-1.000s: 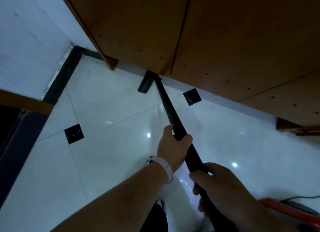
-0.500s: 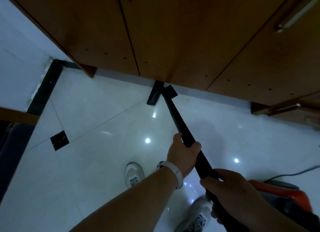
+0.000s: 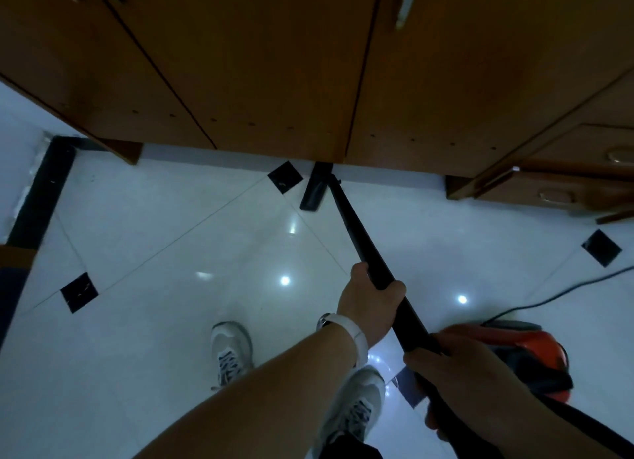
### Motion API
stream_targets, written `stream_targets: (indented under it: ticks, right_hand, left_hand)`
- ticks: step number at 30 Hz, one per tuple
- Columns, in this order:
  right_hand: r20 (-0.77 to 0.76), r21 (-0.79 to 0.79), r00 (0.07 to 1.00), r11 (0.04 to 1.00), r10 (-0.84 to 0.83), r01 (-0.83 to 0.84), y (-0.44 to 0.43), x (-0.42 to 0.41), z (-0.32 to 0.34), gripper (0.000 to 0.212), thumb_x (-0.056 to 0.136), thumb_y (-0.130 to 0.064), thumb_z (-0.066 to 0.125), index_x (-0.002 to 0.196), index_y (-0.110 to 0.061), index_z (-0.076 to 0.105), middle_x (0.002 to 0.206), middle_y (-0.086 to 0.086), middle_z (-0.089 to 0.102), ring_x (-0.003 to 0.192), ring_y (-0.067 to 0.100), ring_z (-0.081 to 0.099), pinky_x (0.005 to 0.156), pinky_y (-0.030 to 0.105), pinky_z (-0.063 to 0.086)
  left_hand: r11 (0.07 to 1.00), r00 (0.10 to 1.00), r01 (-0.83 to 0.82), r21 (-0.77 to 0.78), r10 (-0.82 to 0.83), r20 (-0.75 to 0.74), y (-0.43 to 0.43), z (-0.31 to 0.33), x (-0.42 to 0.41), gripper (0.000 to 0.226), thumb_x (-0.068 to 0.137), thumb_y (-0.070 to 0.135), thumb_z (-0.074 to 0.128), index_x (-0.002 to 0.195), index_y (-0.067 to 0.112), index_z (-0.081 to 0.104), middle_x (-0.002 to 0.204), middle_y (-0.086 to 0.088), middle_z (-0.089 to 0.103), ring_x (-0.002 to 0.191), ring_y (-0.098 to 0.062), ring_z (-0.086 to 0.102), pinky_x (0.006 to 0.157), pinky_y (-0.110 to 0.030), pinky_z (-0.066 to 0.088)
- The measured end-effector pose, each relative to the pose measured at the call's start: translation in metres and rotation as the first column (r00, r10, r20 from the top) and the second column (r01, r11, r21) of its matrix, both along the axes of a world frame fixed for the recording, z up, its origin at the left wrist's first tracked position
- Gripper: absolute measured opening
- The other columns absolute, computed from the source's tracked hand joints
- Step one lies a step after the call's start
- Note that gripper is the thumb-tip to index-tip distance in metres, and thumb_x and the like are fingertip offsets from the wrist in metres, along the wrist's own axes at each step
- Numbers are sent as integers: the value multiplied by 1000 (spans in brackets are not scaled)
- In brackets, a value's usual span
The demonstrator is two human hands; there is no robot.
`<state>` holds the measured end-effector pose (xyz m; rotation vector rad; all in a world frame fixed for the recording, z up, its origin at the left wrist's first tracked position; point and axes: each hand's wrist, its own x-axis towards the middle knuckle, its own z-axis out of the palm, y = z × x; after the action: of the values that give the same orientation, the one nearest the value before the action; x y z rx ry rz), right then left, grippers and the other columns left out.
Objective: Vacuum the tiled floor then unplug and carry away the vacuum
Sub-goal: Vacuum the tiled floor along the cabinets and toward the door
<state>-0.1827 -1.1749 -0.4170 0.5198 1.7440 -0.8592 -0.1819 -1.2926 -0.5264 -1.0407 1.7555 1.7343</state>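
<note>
A long black vacuum wand (image 3: 356,239) runs from my hands to its flat black floor head (image 3: 315,190), which lies on the glossy white tiled floor (image 3: 171,252) at the foot of the wooden cabinet (image 3: 274,63). My left hand (image 3: 368,307), with a white wristband, grips the wand mid-length. My right hand (image 3: 459,376) grips it lower down, closer to me. The red and black vacuum body (image 3: 528,352) sits on the floor at the right, behind my right hand, and its dark cord (image 3: 549,299) trails off to the right edge.
Wooden drawers with metal handles (image 3: 555,184) jut out at the right. A black skirting strip (image 3: 41,197) borders the wall at the left. Small black diamond tiles (image 3: 79,292) dot the floor. My two white sneakers (image 3: 230,352) stand below the wand.
The view has shifted right along the cabinet. The floor head has moved right past a black diamond tile. The vacuum body and my feet show more fully.
</note>
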Motion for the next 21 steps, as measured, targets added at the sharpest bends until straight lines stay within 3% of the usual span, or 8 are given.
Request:
stream_targets:
  ticks: [4, 9, 13, 21]
  right_hand:
    - [-25, 21, 999, 999, -40, 40, 33, 2, 6, 17, 89, -10, 62, 78, 3, 62, 46, 7, 58, 38, 25, 57, 42, 26, 44]
    - [-10, 28, 996, 995, -92, 93, 57, 8, 4, 20, 92, -12, 62, 76, 1, 63, 46, 7, 57, 39, 26, 55, 42, 27, 42]
    - [-5, 11, 995, 995, -101, 101, 54, 14, 1, 20, 92, -11, 62, 74, -2, 63, 46, 8, 56, 37, 25, 53, 40, 25, 41]
    - [-23, -31, 999, 999, 25, -26, 4, 25, -6, 17, 87, -12, 61, 93, 3, 65, 61, 11, 61, 43, 26, 60, 44, 28, 46]
  left_hand:
    - [999, 999, 38, -5, -38, 10, 36, 1, -5, 51, 83, 35, 61, 127, 22, 39, 97, -4, 67, 90, -23, 66, 85, -42, 56]
    - [997, 997, 74, -3, -74, 20, 61, 0, -3, 57, 84, 32, 61, 133, 19, 37, 101, -7, 68, 93, -25, 65, 85, -37, 54]
    - [999, 999, 51, -11, -50, 21, 57, -4, 5, 57, 83, 32, 63, 133, 20, 38, 95, -2, 66, 91, -23, 66, 88, -41, 54]
    - [998, 998, -54, -29, 54, 25, -1, -10, 28, 59, 87, 29, 64, 138, 16, 36, 89, 0, 64, 84, -21, 66, 79, -37, 57]
